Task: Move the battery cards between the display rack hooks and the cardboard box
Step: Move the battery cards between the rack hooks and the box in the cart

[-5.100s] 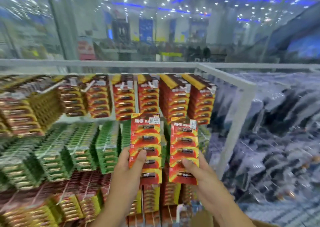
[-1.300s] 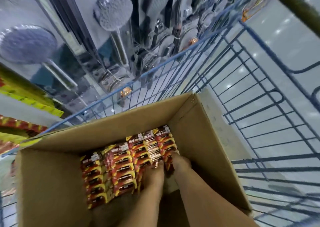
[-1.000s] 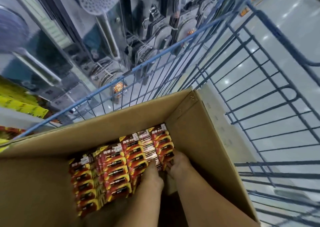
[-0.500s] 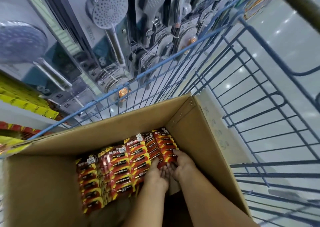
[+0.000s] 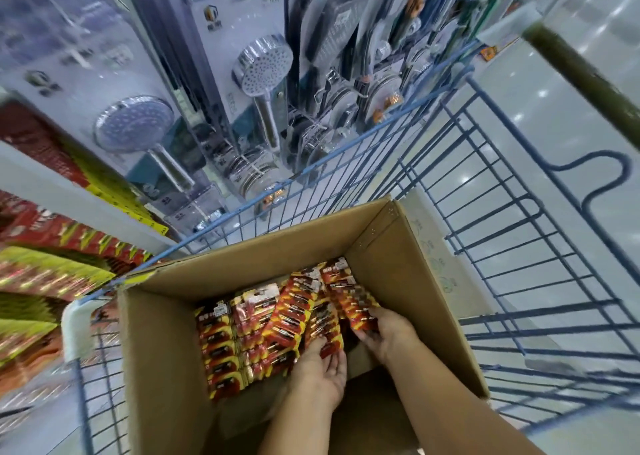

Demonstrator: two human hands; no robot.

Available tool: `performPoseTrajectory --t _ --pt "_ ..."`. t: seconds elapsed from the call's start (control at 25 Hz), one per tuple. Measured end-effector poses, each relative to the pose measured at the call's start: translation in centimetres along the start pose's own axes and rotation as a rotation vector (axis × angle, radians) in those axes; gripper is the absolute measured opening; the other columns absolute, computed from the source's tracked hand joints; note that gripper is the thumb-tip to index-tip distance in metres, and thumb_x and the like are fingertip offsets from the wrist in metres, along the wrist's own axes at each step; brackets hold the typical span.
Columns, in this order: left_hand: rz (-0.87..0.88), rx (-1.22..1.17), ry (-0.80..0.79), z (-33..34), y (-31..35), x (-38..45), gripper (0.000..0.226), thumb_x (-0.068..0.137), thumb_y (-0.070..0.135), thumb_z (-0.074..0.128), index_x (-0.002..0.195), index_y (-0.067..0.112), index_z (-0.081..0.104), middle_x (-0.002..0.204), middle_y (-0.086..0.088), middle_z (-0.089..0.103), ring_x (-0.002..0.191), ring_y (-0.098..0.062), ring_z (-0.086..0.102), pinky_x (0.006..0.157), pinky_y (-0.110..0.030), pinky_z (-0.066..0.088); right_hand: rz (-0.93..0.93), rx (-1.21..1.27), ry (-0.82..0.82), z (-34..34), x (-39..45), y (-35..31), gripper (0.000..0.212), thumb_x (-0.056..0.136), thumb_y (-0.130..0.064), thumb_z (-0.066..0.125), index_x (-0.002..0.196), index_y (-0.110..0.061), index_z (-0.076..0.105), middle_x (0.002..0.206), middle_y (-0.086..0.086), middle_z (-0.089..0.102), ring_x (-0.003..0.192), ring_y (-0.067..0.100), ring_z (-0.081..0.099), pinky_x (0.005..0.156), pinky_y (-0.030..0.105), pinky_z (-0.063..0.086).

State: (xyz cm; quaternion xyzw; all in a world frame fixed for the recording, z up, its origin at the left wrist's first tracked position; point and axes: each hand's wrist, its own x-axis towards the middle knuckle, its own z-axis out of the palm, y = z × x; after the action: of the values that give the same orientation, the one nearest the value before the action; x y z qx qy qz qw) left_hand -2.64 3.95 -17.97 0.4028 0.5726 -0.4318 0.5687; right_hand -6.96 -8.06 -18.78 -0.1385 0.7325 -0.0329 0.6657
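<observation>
- My left hand (image 5: pixel 320 371) sits low in the cardboard box (image 5: pixel 166 368), its fingers pinching the near end of a red and yellow battery card (image 5: pixel 323 326) that tilts up out of the row.
- My right hand (image 5: pixel 384 333), just at 3 o'clock of the left, has its fingers curled round the near end of another bundle of battery cards (image 5: pixel 356 307) leaning against the box's right wall.
- The remaining battery cards (image 5: pixel 242 333) lie in rows on the box floor, running from 9 o'clock of my hands up towards 12 o'clock.
- The box stands inside a blue wire trolley (image 5: pixel 502 246), whose bars spread out at 3 o'clock over a pale glossy shop floor (image 5: pixel 588 115) dotted with light reflections.
- At 12 o'clock hang packaged shower heads (image 5: pixel 263 63) in clear blister packs; at 9 o'clock blurred red, yellow and green card packs (image 5: pixel 41 274) fill the display rack.
- The cards carry white labels at their far ends, but the print is too blurred to read; so is the logo on the shower packs.
- Half a second ago my hands were pressed together at the cards' near ends and the rows lay flat; now the hands are apart, and the right-hand cards are lifted and fanned.
</observation>
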Motion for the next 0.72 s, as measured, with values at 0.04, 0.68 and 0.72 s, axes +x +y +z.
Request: performPoseTrajectory --t 0.04,0.68,0.72 --pt "-0.014 0.019 0.000 -0.4 0.1 -0.8 0.045 0.093 0.000 0.069 0.135 -0.001 0.053 0.134 -0.023 0.058 0.126 -0.034 0.059 0.089 -0.037 0.052 0.000 -0.005 0.009 -0.3 -0.4 0.2 0.035 0.101 -0.005 0.061 0.135 0.003 0.057 0.092 0.019 0.059 0.105 0.037 0.062 0.086 0.042 0.057" --pt "0.719 0.596 -0.423 -12.2 12.0 -18.6 0.038 0.092 0.003 0.075 0.120 0.023 0.059 0.113 -0.010 0.074 0.097 -0.031 0.075 0.068 -0.038 0.062 -0.525 -0.185 -0.659 0.1 -23.5 4.9 0.047 0.092 -0.002 0.068 0.134 -0.014 0.053 0.118 0.014 0.076 0.108 0.031 0.074 0.084 0.042 0.061" --pt "0.771 0.593 -0.450 -13.5 13.2 -20.3 0.041 0.090 0.005 0.076 0.121 0.024 0.059 0.114 -0.008 0.073 0.098 -0.031 0.075 0.068 -0.038 0.062 -0.573 -0.213 -0.700 0.8 -25.9 5.6 0.046 0.094 -0.002 0.067 0.135 -0.015 0.052 0.119 0.014 0.076 0.110 0.031 0.073 0.084 0.043 0.061"
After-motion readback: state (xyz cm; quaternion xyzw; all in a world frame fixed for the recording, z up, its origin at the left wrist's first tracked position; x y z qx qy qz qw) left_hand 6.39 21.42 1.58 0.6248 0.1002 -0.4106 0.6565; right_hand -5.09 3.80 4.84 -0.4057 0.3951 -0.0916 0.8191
